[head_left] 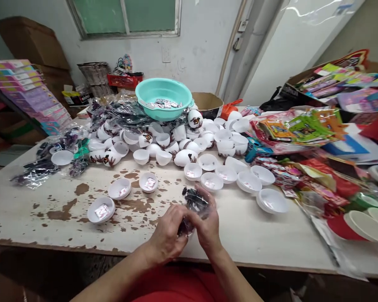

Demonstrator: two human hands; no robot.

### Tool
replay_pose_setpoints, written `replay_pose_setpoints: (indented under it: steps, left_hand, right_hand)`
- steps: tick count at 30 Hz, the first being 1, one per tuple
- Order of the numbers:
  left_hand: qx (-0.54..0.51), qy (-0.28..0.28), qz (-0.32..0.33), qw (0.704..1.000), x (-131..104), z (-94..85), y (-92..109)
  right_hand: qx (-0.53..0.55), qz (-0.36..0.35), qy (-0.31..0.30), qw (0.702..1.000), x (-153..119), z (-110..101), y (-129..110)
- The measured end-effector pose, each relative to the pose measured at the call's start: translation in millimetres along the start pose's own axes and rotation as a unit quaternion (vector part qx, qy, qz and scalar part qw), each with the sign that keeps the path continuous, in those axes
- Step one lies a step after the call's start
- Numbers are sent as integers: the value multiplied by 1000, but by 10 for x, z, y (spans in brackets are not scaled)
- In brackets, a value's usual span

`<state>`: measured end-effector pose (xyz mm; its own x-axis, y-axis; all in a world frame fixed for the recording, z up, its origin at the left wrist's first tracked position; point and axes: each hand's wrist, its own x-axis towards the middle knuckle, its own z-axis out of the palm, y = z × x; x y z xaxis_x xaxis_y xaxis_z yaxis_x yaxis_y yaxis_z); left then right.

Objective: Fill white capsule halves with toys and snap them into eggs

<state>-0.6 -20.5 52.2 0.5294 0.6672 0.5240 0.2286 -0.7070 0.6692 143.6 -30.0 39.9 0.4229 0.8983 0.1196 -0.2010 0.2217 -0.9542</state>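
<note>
- Red garment (179,287) nearest, between my forearms.
- My left hand (170,235) and right hand (210,222) both grip a dark bagged item (195,201), above the tabletop (255,247), near its front edge.
- White half-shells (97,219) containing small packets (103,211) stand to either side beyond.
- Teal basin (168,114) farther back.

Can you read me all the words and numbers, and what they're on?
"shu", seemingly, part of a blurred word: dark carton, right.
"shu", seemingly, also part of one: yellow-and-black box, left.
Too small or blurred: little white packets, colourful packets, stacked boxes, wall scribble.
Held packet: nothing readable.
</note>
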Motion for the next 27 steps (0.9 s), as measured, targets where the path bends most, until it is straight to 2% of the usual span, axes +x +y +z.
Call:
replay_pose_setpoints:
  steps: [2,3,5,8,11,13,16,18,20,22,25,27]
  left_hand:
    - [8,19,-1,1000,-33,66,0]
    - [7,39,-27,999,-56,73,-3]
    - [-21,99,-124,987,-84,71,-14]
    - [-94,156,-282,942,-58,41,-62]
    - [-135,163,-341,916,-8,-38,-118]
    - [-122,183,-316,923,5,-91,-127]
    - [-22,191,-196,962,12,-150,-105]
    - [65,203,-140,967,19,-196,-107]
    - [132,250,-138,949,14,-251,-140]
    - [153,297,-152,930,-16,-285,-192]
    - [133,282,-169,935,-98,-257,-254]
    - [131,268,-180,937,-131,-216,-274]
  right_hand:
    - [32,31,78,996,104,86,12]
    - [52,53,116,990,139,149,35]
    - [83,99,151,980,144,289,99]
    - [110,152,100,977,16,440,161]
    - [176,221,20,959,-74,427,108]
    - [207,276,-4,939,-49,371,42]
    - [195,351,-25,916,12,353,8]
    - [165,366,-57,914,4,410,64]
    - [143,353,-71,922,-36,497,172]
    - [134,325,-41,935,-76,586,298]
    - [109,281,14,953,-138,698,449]
    - [77,243,18,967,-200,760,504]
